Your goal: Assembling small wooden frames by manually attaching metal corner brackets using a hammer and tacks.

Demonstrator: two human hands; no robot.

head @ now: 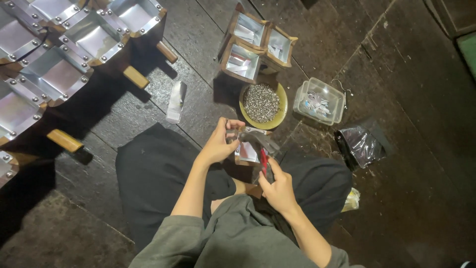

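The left hand [218, 144] pinched a metal-lined box [248, 149] over the lap; the right hand [277, 191] gripped a red tool [264, 161] against it. A slip could probably scatter the near bowl [261, 105] of rivets.

floor: dark worn wooden planks [406, 164] | light: dim, falling from above | walls, windows: out of view

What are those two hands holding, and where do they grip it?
The left hand pinches a small wood-framed metal tray by its upper left edge. The right hand grips a red-handled tool by its handle.
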